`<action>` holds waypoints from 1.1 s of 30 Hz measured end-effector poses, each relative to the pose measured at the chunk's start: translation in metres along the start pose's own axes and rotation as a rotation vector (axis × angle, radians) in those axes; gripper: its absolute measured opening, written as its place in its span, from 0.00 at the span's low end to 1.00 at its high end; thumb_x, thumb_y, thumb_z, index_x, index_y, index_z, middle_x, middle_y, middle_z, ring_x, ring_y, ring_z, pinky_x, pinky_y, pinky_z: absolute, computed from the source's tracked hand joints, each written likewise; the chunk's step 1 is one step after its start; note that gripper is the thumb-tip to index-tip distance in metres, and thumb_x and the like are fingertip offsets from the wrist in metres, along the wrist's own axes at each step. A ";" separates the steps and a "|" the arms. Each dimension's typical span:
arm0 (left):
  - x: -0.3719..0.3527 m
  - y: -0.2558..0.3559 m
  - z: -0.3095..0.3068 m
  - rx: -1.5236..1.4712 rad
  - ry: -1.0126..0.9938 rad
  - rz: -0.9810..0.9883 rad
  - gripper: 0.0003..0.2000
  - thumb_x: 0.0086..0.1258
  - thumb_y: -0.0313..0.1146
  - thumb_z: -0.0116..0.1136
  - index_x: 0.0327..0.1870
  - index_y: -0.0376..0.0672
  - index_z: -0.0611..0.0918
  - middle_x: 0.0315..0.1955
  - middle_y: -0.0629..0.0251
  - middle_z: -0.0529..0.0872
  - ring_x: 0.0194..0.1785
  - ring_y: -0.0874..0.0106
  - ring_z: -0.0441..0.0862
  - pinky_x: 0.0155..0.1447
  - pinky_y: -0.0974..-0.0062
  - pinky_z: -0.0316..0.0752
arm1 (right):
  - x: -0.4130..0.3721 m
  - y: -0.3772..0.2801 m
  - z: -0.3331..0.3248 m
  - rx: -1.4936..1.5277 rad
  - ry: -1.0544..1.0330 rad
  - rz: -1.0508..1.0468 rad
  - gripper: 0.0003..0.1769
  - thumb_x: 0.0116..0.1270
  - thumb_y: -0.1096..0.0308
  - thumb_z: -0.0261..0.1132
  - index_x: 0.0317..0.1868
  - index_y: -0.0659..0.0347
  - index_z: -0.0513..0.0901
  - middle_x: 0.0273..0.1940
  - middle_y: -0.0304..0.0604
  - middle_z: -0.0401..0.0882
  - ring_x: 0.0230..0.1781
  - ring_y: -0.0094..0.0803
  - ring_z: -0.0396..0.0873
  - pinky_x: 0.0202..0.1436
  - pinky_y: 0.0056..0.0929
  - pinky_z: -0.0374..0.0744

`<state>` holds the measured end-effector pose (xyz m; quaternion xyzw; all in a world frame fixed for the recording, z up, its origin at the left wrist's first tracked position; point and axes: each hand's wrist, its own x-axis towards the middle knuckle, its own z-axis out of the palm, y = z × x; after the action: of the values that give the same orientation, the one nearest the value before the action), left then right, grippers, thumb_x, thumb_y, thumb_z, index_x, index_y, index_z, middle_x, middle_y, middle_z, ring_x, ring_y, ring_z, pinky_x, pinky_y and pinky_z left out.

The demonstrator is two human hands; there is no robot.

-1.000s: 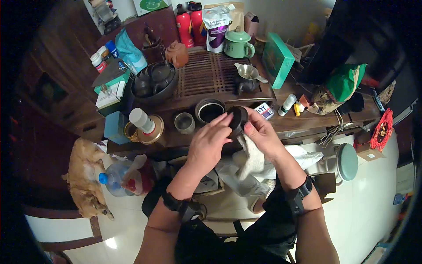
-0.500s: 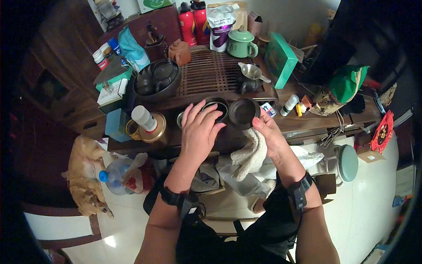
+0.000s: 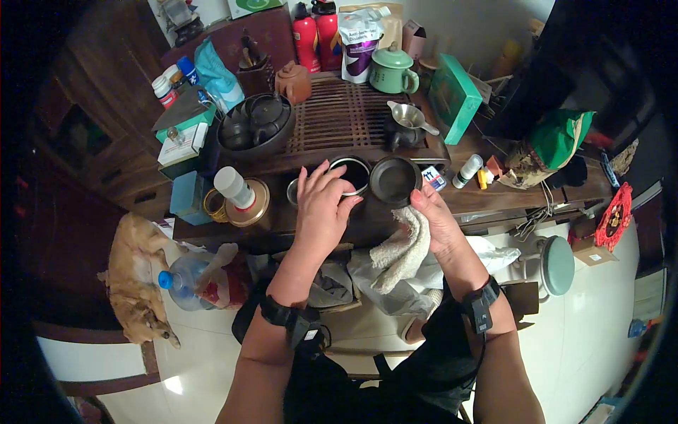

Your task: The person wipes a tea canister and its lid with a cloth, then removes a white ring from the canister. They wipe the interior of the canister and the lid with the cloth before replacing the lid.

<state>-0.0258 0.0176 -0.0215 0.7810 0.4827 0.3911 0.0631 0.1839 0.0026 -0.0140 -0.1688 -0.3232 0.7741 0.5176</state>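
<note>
My left hand (image 3: 322,206) is at a dark round jar (image 3: 358,174) with a pale rim, its fingers bent over the near left side. The jar's inside looks dark, and my fingers hide part of its wall. In my right hand (image 3: 436,222) is a shallow dark round lid (image 3: 394,180), tilted so that its hollow side faces me, pinched at its lower right edge. A cream cloth (image 3: 402,254) hangs down from the same hand. Beside my left fingers, a small round metallic rim (image 3: 292,191) shows partly.
Behind stands a slatted wooden tea tray (image 3: 337,116) with a strainer (image 3: 407,116) and clay teapot (image 3: 293,81). A dark bowl (image 3: 281,145) holds teaware. Left are a gold-lidded canister (image 3: 259,205) and a white-capped bottle (image 3: 232,185). A dog (image 3: 138,272) lies on the floor.
The left fingers have shifted slightly at the jar, and more of its pale rim and dark inside shows. The lid and cloth remain in my right hand, and the view has tilted slightly.
</note>
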 end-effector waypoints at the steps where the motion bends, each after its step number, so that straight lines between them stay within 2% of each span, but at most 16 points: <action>1: 0.000 -0.001 0.000 -0.021 0.000 -0.004 0.08 0.63 0.36 0.64 0.36 0.43 0.81 0.54 0.58 0.81 0.67 0.54 0.68 0.74 0.49 0.49 | 0.000 0.000 -0.001 -0.002 0.004 0.003 0.31 0.63 0.65 0.70 0.65 0.56 0.69 0.56 0.38 0.78 0.55 0.28 0.77 0.59 0.29 0.77; 5: 0.001 -0.004 -0.002 -0.109 0.078 -0.025 0.06 0.65 0.34 0.62 0.36 0.41 0.81 0.52 0.60 0.83 0.63 0.59 0.74 0.72 0.56 0.58 | 0.000 0.000 -0.002 -0.021 0.024 0.014 0.30 0.63 0.64 0.70 0.64 0.56 0.69 0.55 0.38 0.79 0.54 0.28 0.78 0.58 0.29 0.77; 8: 0.003 -0.009 0.004 -0.513 0.174 -0.222 0.05 0.70 0.31 0.59 0.36 0.39 0.80 0.51 0.60 0.84 0.57 0.68 0.78 0.66 0.68 0.66 | 0.000 0.002 0.003 -0.019 0.012 0.010 0.30 0.63 0.63 0.70 0.63 0.56 0.71 0.54 0.38 0.79 0.53 0.27 0.78 0.57 0.29 0.78; 9: 0.005 -0.008 0.004 -0.608 0.222 -0.234 0.05 0.70 0.31 0.59 0.40 0.39 0.81 0.50 0.60 0.84 0.53 0.66 0.80 0.59 0.73 0.71 | 0.001 0.005 0.002 -0.009 -0.006 0.010 0.30 0.62 0.63 0.70 0.63 0.56 0.71 0.54 0.38 0.79 0.53 0.27 0.78 0.57 0.28 0.77; 12: 0.006 0.003 0.001 -0.979 0.234 -0.360 0.06 0.71 0.30 0.58 0.40 0.37 0.80 0.52 0.58 0.84 0.54 0.67 0.80 0.59 0.72 0.71 | 0.001 0.009 0.006 -0.018 -0.031 0.031 0.30 0.61 0.62 0.72 0.62 0.57 0.72 0.53 0.38 0.80 0.53 0.26 0.78 0.58 0.27 0.76; 15: 0.004 0.014 -0.002 -0.850 0.172 -0.132 0.05 0.70 0.28 0.58 0.40 0.37 0.80 0.53 0.56 0.83 0.55 0.67 0.80 0.60 0.72 0.71 | 0.004 0.014 0.005 -0.056 -0.029 0.044 0.32 0.59 0.61 0.73 0.62 0.58 0.72 0.54 0.37 0.79 0.54 0.26 0.76 0.60 0.26 0.74; 18: 0.005 0.027 -0.013 -0.494 0.113 0.132 0.04 0.65 0.28 0.62 0.37 0.39 0.80 0.54 0.55 0.82 0.59 0.57 0.78 0.64 0.63 0.69 | 0.006 0.019 0.001 -0.137 -0.020 0.006 0.35 0.58 0.60 0.74 0.64 0.58 0.70 0.55 0.36 0.78 0.56 0.25 0.75 0.61 0.26 0.72; 19: 0.006 0.030 -0.016 -0.392 0.086 0.200 0.05 0.62 0.28 0.63 0.36 0.40 0.81 0.54 0.55 0.81 0.60 0.53 0.76 0.66 0.57 0.66 | 0.007 0.020 0.000 -0.169 -0.016 -0.013 0.36 0.58 0.60 0.74 0.65 0.58 0.69 0.56 0.36 0.77 0.56 0.25 0.74 0.62 0.26 0.72; 22: 0.005 0.033 -0.017 -0.305 0.060 0.265 0.06 0.62 0.29 0.64 0.36 0.40 0.81 0.54 0.56 0.81 0.60 0.54 0.76 0.67 0.55 0.66 | 0.005 0.020 -0.001 -0.161 -0.018 -0.008 0.39 0.58 0.60 0.75 0.66 0.58 0.67 0.58 0.35 0.75 0.57 0.24 0.73 0.62 0.25 0.71; 33: 0.006 0.032 -0.016 -0.381 0.053 0.288 0.06 0.64 0.29 0.62 0.38 0.39 0.81 0.55 0.55 0.80 0.61 0.54 0.76 0.64 0.58 0.69 | 0.004 0.022 0.000 -0.154 -0.025 0.004 0.39 0.56 0.62 0.76 0.66 0.56 0.68 0.55 0.33 0.75 0.53 0.22 0.74 0.57 0.23 0.74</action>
<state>-0.0132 0.0012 0.0082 0.8055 0.2853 0.5002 0.1401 0.1667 0.0005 -0.0287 -0.1991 -0.3878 0.7502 0.4973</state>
